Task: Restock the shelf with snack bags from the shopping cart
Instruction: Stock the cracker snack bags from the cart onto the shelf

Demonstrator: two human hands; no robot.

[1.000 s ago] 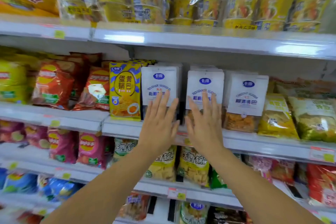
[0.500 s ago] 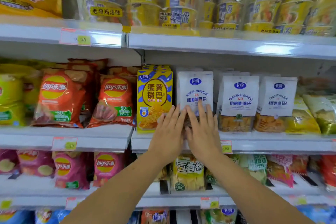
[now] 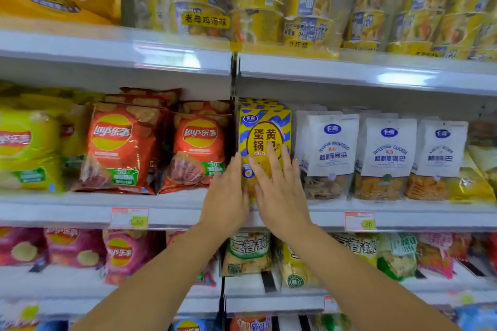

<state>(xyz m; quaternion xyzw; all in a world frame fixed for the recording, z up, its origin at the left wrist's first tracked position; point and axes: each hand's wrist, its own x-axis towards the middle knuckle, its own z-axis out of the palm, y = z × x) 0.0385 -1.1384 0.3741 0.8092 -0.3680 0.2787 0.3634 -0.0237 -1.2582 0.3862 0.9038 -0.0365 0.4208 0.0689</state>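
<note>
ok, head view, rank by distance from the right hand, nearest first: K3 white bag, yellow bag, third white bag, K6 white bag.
1. yellow bag: touched by the right hand.
2. K6 white bag: just right of it.
3. K3 white bag: next along right.
4. third white bag: farthest right.

Above the yellow snack bag a band of open air runs under the upper shelf, free along the whole row of bag tops. Just left of the yellow snack bag a dark upright and a red chip bag crowd in, leaving only a slit. On its right a white pouch stands just beside it. Before its lower half the left hand and right hand lie flat, fingers straight, blocking that face
</note>
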